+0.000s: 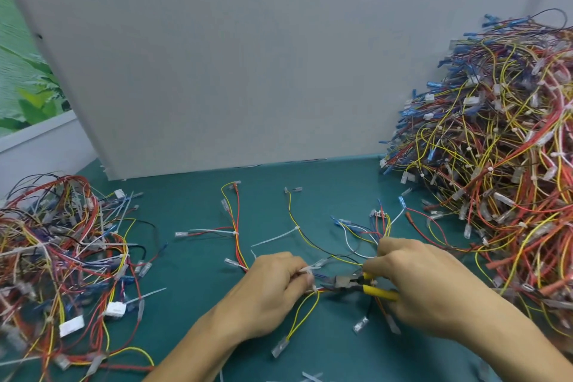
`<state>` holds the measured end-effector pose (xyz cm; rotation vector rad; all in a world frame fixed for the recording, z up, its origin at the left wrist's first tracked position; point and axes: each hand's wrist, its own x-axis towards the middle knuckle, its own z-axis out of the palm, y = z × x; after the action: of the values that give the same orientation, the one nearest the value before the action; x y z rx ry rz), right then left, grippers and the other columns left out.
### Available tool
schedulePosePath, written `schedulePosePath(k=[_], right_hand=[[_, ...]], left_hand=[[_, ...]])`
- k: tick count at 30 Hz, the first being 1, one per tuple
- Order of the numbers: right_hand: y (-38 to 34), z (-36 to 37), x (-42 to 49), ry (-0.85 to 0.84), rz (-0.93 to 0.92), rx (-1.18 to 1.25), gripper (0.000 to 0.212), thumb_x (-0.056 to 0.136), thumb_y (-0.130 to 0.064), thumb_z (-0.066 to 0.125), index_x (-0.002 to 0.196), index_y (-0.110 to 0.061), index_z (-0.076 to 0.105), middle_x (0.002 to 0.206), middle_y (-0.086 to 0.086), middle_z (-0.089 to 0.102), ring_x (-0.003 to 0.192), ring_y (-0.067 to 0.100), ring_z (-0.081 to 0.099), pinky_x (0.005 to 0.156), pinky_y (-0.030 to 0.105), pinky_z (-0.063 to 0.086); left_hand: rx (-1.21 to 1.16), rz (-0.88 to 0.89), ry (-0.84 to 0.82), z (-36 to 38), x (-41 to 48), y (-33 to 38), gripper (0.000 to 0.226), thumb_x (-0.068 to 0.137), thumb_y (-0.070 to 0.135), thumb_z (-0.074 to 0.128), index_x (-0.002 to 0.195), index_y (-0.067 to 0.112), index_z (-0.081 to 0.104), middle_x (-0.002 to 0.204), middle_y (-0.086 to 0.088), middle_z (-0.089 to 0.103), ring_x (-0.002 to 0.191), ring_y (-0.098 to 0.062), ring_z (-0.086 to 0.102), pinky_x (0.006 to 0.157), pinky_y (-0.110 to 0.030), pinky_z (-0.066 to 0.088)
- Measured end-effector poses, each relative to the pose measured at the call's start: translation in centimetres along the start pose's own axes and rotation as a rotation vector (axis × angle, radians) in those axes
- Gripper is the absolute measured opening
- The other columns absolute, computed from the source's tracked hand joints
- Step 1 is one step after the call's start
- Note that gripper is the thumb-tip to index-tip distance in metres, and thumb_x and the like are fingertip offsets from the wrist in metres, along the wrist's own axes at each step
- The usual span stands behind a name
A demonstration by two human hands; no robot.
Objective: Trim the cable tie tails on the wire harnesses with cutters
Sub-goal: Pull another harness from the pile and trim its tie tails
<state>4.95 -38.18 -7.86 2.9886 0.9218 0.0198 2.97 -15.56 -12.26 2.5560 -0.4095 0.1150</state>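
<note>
A wire harness (310,307) of red, yellow and black wires lies spread on the green mat in front of me. My left hand (273,288) pinches it at a white cable tie (310,271) near the bundle's middle. My right hand (424,285) grips the yellow-handled cutters (356,284), whose dark jaws point left and sit right beside the tie at my left fingertips. Two other white tie tails (276,237) stick out from the same harness farther back.
A tall heap of harnesses (496,149) fills the right side. A lower tangle of harnesses (62,257) covers the left. A grey panel (248,56) stands upright behind the green mat (192,288). Cut tie scraps (311,377) lie near the front edge.
</note>
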Motion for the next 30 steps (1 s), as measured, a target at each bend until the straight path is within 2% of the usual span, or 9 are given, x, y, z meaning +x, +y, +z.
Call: schedulePosePath(k=[4, 9, 14, 17, 20, 23, 26, 28, 30], right_hand=[[-0.4, 0.0, 0.1, -0.032, 0.003, -0.013, 0.022, 0.076, -0.030, 0.065, 0.087, -0.030, 0.047, 0.090, -0.010, 0.034, 0.097, 0.019, 0.053, 0.067, 0.031, 0.042], [-0.5, 0.0, 0.1, -0.030, -0.003, -0.010, 0.028, 0.075, -0.026, 0.063, 0.083, -0.034, 0.038, 0.088, -0.011, 0.031, 0.096, 0.019, 0.051, 0.061, 0.030, 0.031], [-0.8, 0.2, 0.1, -0.014, -0.007, -0.009, 0.023, 0.078, -0.021, 0.056, 0.084, -0.034, 0.038, 0.089, -0.009, 0.033, 0.088, 0.021, 0.046, 0.061, 0.031, 0.030], [-0.7, 0.4, 0.2, -0.003, -0.013, -0.018, 0.023, 0.079, -0.021, 0.055, 0.084, -0.034, 0.036, 0.090, -0.009, 0.033, 0.092, 0.021, 0.049, 0.060, 0.030, 0.029], [-0.7, 0.3, 0.2, -0.021, -0.021, -0.056, 0.028, 0.075, -0.022, 0.059, 0.084, -0.034, 0.036, 0.090, -0.009, 0.034, 0.090, 0.022, 0.048, 0.059, 0.031, 0.027], [-0.7, 0.3, 0.3, 0.009, -0.039, -0.103, 0.022, 0.074, -0.020, 0.059, 0.087, -0.027, 0.043, 0.093, -0.008, 0.039, 0.087, 0.022, 0.045, 0.057, 0.031, 0.026], [-0.5, 0.7, 0.5, 0.168, -0.134, -0.152, 0.019, 0.069, -0.016, 0.063, 0.086, -0.024, 0.058, 0.090, -0.007, 0.051, 0.081, 0.021, 0.050, 0.059, 0.028, 0.034], [-0.5, 0.9, 0.5, 0.131, -0.119, -0.131, 0.018, 0.079, -0.016, 0.053, 0.095, -0.025, 0.056, 0.097, -0.008, 0.048, 0.093, 0.021, 0.049, 0.068, 0.030, 0.036], [-0.4, 1.2, 0.5, 0.088, -0.110, -0.134, 0.018, 0.082, -0.015, 0.049, 0.098, -0.024, 0.053, 0.099, -0.008, 0.045, 0.097, 0.021, 0.048, 0.068, 0.030, 0.033]], left_hand=[[0.026, 0.007, 0.003, 0.1, 0.0, 0.0, 0.031, 0.097, 0.030, 0.049, 0.067, 0.030, 0.043, 0.074, 0.009, 0.049, 0.069, -0.006, 0.041, 0.065, -0.012, 0.032], [-0.003, 0.015, 0.029, 0.0, -0.1, 0.0, 0.022, 0.096, 0.030, 0.050, 0.076, 0.022, 0.053, 0.074, 0.009, 0.051, 0.069, -0.006, 0.044, 0.064, -0.014, 0.032], [-0.037, 0.019, 0.037, -0.2, -0.1, 0.2, 0.018, 0.095, 0.029, 0.053, 0.079, 0.023, 0.054, 0.071, 0.011, 0.049, 0.065, -0.002, 0.043, 0.062, -0.013, 0.033], [-0.045, 0.028, 0.040, -0.2, -0.2, 0.2, 0.019, 0.095, 0.029, 0.053, 0.078, 0.021, 0.054, 0.070, 0.012, 0.047, 0.064, -0.001, 0.042, 0.061, -0.012, 0.031], [-0.050, 0.032, 0.045, -0.1, -0.2, 0.1, 0.022, 0.095, 0.029, 0.053, 0.080, 0.014, 0.056, 0.071, 0.010, 0.049, 0.065, -0.005, 0.041, 0.061, -0.015, 0.031], [-0.036, 0.029, 0.039, 0.0, -0.1, 0.1, 0.024, 0.095, 0.029, 0.053, 0.079, 0.011, 0.056, 0.070, 0.009, 0.047, 0.066, -0.007, 0.040, 0.062, -0.017, 0.031], [-0.047, 0.021, 0.029, -0.1, -0.1, 0.1, 0.024, 0.095, 0.028, 0.054, 0.072, 0.023, 0.050, 0.067, 0.012, 0.044, 0.064, -0.002, 0.041, 0.060, -0.014, 0.030], [-0.048, 0.015, 0.026, -0.1, -0.1, 0.1, 0.027, 0.094, 0.027, 0.055, 0.069, 0.030, 0.046, 0.065, 0.013, 0.044, 0.063, 0.002, 0.043, 0.060, -0.012, 0.029], [-0.044, 0.011, 0.026, -0.1, -0.1, 0.1, 0.025, 0.094, 0.027, 0.055, 0.071, 0.028, 0.047, 0.065, 0.012, 0.044, 0.063, 0.001, 0.043, 0.060, -0.013, 0.030]])
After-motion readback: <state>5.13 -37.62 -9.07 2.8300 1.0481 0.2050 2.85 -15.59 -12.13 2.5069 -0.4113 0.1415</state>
